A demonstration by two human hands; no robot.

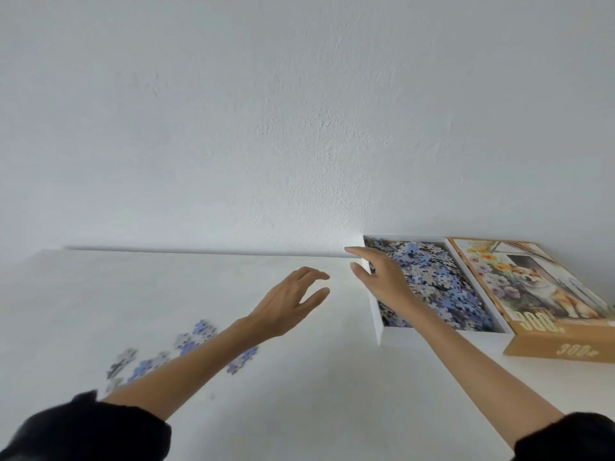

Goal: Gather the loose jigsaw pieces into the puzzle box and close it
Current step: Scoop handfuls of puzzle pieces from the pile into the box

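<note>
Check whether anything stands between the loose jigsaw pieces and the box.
Nothing lies on the white table between the loose blue jigsaw pieces and the open white cardboard box; only the right hand is at its left wall.

Matt white table (299, 377), rough plastered wall (299, 111), glossy printed cardboard lid (539, 294)

A white table (316, 394) meets a textured white wall (299, 111).

Scattered blue-and-white cardboard jigsaw pieces (196, 331) on the white table (299, 377) — smeared by blur, several hidden under the left forearm (173, 374). Orange cardboard lid with flower-and-dog picture (532, 294) — cut off at the right edge. Black sleeves (83, 430) cropped at the bottom.
</note>
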